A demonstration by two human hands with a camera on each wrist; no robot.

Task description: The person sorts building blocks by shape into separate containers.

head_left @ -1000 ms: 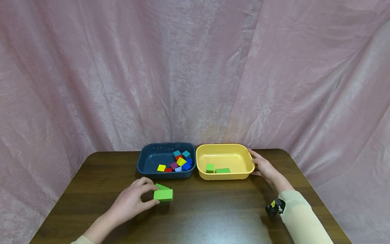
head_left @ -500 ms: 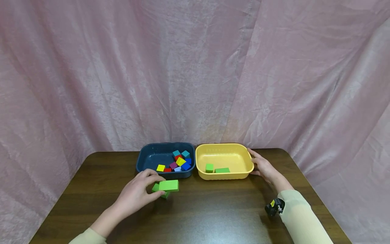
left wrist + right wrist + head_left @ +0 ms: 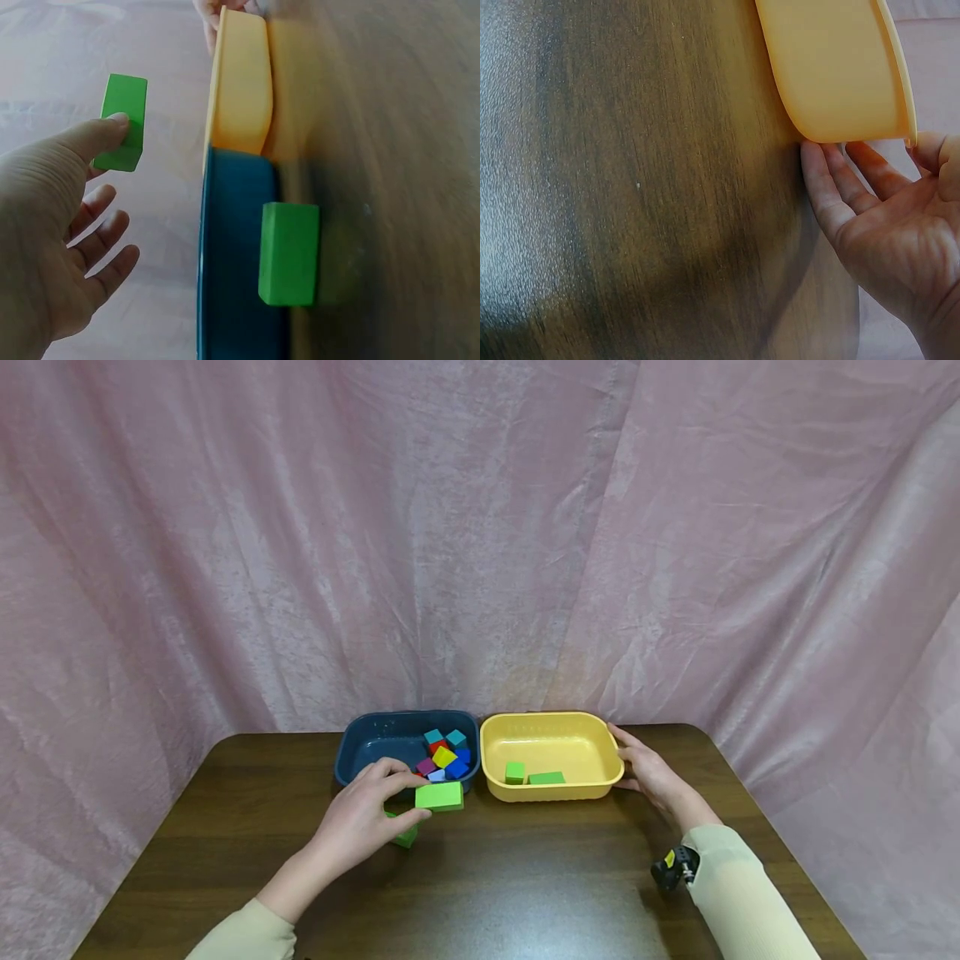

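Observation:
My left hand (image 3: 360, 818) pinches a bright green rectangular block (image 3: 439, 797) between thumb and fingertips, raised in front of the blue basin (image 3: 375, 757). In the left wrist view the thumb lies across that block, the other fingers spread loosely. Another green block (image 3: 290, 255) stands on the table by the blue basin, partly hidden behind the left hand in the head view. At the right end of the yellow basin (image 3: 555, 748), my right hand (image 3: 656, 781) rests its nearly straight fingers (image 3: 823, 184) against the outer wall, thumb side up at the rim.
The two basins stand side by side at the table's back edge. Several coloured cubes (image 3: 445, 757) lie in the blue one. A green cube (image 3: 514, 772) and a flat green block (image 3: 546, 778) lie in the yellow one. A pink curtain (image 3: 480, 543) hangs behind the brown table (image 3: 510, 877).
The left hand has carried its green block right and away from me, toward the basins. The other green block shows on the table beneath the hand. The right hand has stayed at the yellow basin.

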